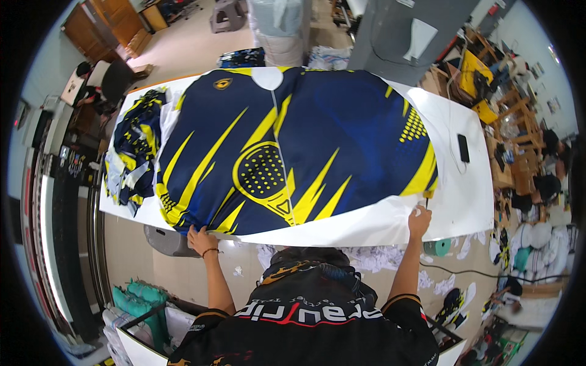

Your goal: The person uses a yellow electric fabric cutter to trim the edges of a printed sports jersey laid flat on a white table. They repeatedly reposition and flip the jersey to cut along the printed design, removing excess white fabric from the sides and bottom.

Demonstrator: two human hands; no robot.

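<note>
Navy, blue and yellow printed fabric [357, 137] lies spread over a white table [462, 201]. It bears a racket print and spike shapes, with a pale line down its middle. White material [348, 222] shows along its near edge. At the lower left corner, my left hand [201, 240] pinches the fabric's edge. My right hand [420, 223] is at the near right edge of the white material, with its fingers closed. A thin dark tool [426, 202] juts up from that hand beside a yellow part; its exact kind is unclear.
Crumpled printed scraps [137, 151] lie on the table's left end. A black phone [463, 148] with a white cable lies at the right. A grey stool [167, 240] stands under the near left edge. White scraps [380, 257] and a dark cable [476, 273] are on the floor.
</note>
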